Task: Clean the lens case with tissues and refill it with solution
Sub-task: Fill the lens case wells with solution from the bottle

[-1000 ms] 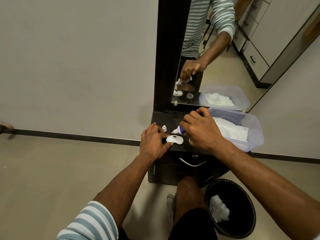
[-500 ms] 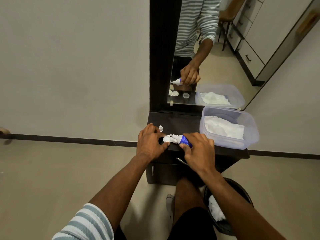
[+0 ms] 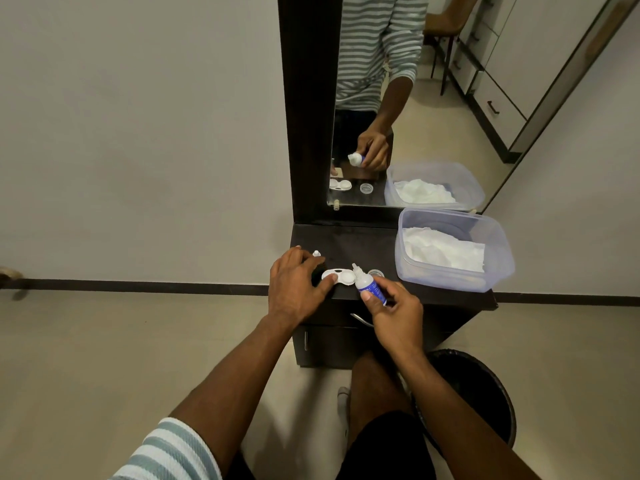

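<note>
So the lens case [image 3: 338,276] sits near the front edge of the small dark table [image 3: 360,244], white plastic, two round wells joined in the middle, both uncapped. Left hand [image 3: 297,285] lies flat on the table w/ fingers [image 3: 330,279] spread, thumb tip pressing the left end of the case. Right hand [image 3: 394,311] has the solution bottle [image 3: 367,284] pinched btwn thumb and fingers, tilted so the white nozzle points up-left, right over the right well of the case; can't tell if the tip touches it. Bottle's small, white w/ a blue label. Other stuff around: a tiny white cap [image 3: 316,253] just behind the left hand, a round clear lid [image 3: 376,273] just right of the bottle, and a clear plastic tub [image 3: 498,258] w/ rounded corners on the right side of the table, crumpled white tissues [image 3: 446,251] inside. Nothing really btwn the bottle and case. Table's matte, almost black, w/ a drawer and curved metal handle [image 3: 360,319] below. Tall mirror [image 3: 415,116] in a dark frame stands at the back, reflecting the tub, case and striped sleeve. Black bin [image 3: 485,393] on the beige tile floor [image 3: 104,358] at right, plain pale wall [image 3: 138,133] w/ a dark baseboard.
</note>
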